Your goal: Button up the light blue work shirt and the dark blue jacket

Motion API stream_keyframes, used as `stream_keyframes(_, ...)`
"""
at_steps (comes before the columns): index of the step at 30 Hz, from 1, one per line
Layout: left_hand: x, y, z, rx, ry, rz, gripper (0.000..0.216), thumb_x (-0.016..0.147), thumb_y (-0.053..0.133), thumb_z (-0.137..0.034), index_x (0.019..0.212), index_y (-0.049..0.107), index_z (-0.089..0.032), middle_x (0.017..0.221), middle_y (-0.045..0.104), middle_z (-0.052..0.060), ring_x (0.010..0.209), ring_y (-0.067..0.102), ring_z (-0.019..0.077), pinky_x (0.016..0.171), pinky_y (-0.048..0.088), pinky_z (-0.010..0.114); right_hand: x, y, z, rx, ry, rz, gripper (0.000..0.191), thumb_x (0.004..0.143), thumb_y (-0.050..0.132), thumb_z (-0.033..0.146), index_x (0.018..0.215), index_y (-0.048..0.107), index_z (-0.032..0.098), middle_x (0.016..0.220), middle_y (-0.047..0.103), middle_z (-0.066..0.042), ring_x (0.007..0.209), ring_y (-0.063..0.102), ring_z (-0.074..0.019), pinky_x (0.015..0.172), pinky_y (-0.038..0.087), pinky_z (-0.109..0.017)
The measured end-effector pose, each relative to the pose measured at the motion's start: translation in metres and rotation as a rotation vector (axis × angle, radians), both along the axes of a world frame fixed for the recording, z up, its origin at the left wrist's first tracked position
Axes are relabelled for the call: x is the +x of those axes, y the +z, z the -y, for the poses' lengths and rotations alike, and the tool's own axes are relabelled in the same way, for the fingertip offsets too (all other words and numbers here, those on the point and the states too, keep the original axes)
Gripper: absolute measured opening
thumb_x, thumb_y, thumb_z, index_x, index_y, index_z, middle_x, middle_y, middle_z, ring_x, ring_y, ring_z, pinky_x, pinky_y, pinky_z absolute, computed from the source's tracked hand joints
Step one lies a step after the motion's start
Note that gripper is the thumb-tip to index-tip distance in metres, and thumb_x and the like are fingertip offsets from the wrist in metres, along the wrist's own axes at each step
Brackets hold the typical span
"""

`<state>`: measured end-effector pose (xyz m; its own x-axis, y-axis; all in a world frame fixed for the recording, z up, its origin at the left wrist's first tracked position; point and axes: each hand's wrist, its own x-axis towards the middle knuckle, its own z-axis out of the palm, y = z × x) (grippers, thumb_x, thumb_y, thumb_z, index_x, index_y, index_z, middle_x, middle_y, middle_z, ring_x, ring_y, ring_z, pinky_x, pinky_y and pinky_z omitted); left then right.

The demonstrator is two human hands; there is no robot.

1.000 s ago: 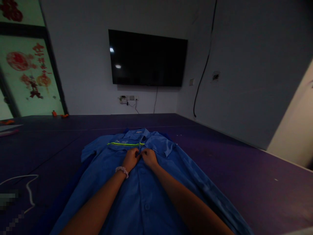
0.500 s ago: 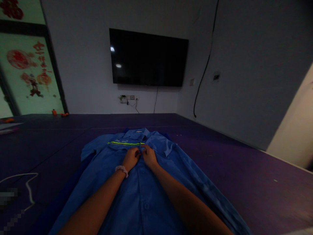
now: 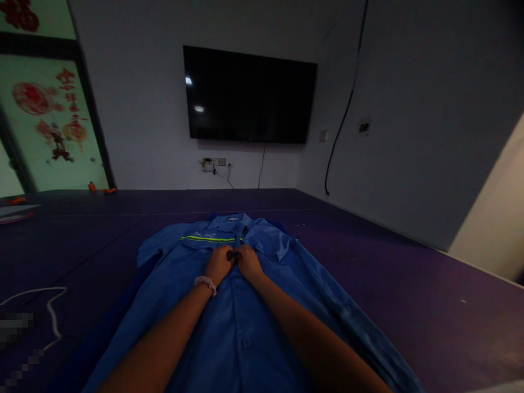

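Note:
A blue button-front shirt (image 3: 213, 338) lies spread on the purple floor, its collar (image 3: 231, 221) pointing away from me. A yellow-green stripe (image 3: 208, 239) crosses its chest. My left hand (image 3: 221, 261), with a pink scrunchie (image 3: 206, 284) at the wrist, is closed on the shirt's front edge below the stripe. Right beside it my right hand (image 3: 248, 261) pinches the same front placket, the fingertips of both hands meeting there. Whatever button lies between the fingers is hidden. Lower on the front, a round button (image 3: 246, 342) shows.
The purple floor (image 3: 368, 284) stretches to the walls. A white cable (image 3: 52, 314) lies at left, beside a blurred-out object. A black television (image 3: 249, 95) hangs ahead, and a dark cord (image 3: 339, 131) runs down the right wall. Small orange objects (image 3: 109, 191) sit near the door.
My right fingers have curled in closer to the left ones on the placket. The shirt lies as before, and the view has shifted only slightly.

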<state>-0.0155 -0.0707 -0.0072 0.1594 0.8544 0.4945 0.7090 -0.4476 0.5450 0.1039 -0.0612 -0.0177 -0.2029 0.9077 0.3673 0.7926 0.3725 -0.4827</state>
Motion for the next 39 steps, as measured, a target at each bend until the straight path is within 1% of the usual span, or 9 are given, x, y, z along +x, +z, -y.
stream_keyframes(6,-0.001,-0.003,-0.002,-0.006,0.074,-0.054,0.005,0.066,0.063,-0.015,0.069,0.06,-0.012,0.062,0.058,0.001,0.059,0.05,0.0099,0.056,0.033,0.02,-0.001,0.0,0.001,0.005,-0.007,-0.013,0.033,0.077,0.041,0.004,0.097,0.064,0.016,0.098,0.061,-0.009,0.095,0.055,-0.0156,0.083,0.038,-0.022)
stream_keyframes(10,-0.001,-0.002,-0.002,-0.014,0.08,-0.113,0.007,0.067,0.063,-0.018,0.065,0.06,-0.012,0.062,0.058,0.002,0.057,0.05,0.0102,0.055,0.031,0.02,-0.001,0.002,0.004,0.007,-0.022,-0.022,0.032,0.077,0.04,0.003,0.093,0.065,0.014,0.096,0.063,-0.01,0.094,0.055,-0.0156,0.083,0.038,-0.022)
stream_keyframes(14,0.0,-0.001,0.0,0.006,0.083,-0.189,0.014,0.069,0.06,-0.021,0.059,0.059,-0.012,0.059,0.057,0.002,0.056,0.049,0.0107,0.053,0.03,0.021,-0.001,0.003,0.004,0.008,-0.04,-0.017,0.031,0.078,0.04,0.003,0.094,0.064,0.014,0.096,0.062,-0.01,0.094,0.055,-0.0151,0.083,0.038,-0.022)
stream_keyframes(19,0.0,0.001,0.002,-0.005,0.088,-0.236,0.022,0.077,0.052,-0.025,0.06,0.06,-0.013,0.06,0.059,0.004,0.056,0.051,0.0114,0.052,0.03,0.022,-0.001,0.003,0.004,0.006,-0.036,0.01,0.031,0.078,0.039,0.004,0.095,0.063,0.014,0.097,0.062,-0.009,0.095,0.055,-0.0148,0.084,0.038,-0.022)
stream_keyframes(24,0.002,0.005,0.006,-0.038,0.11,-0.267,0.02,0.078,0.051,-0.026,0.066,0.061,-0.013,0.068,0.063,0.006,0.063,0.056,0.0137,0.055,0.034,0.022,-0.001,0.004,0.005,0.002,-0.041,0.016,0.031,0.079,0.039,0.005,0.096,0.063,0.015,0.097,0.062,-0.008,0.096,0.055,-0.015,0.083,0.038,-0.023)
stream_keyframes(28,0.004,0.007,0.009,-0.053,0.141,-0.289,0.018,0.078,0.051,-0.026,0.071,0.062,-0.013,0.075,0.064,0.007,0.07,0.058,0.0152,0.058,0.037,0.023,-0.002,0.004,0.004,-0.018,-0.055,0.02,0.03,0.076,0.041,0.004,0.097,0.061,0.013,0.099,0.061,-0.01,0.094,0.056,-0.0153,0.082,0.039,-0.023)
stream_keyframes(39,0.005,0.006,0.011,-0.068,0.16,-0.359,0.021,0.081,0.046,-0.03,0.081,0.061,-0.014,0.087,0.063,0.01,0.082,0.058,0.0187,0.066,0.04,0.025,-0.004,0.003,0.004,-0.013,-0.065,0.048,0.029,0.073,0.044,0.003,0.096,0.06,0.009,0.099,0.06,-0.013,0.092,0.057,-0.0154,0.081,0.039,-0.022)
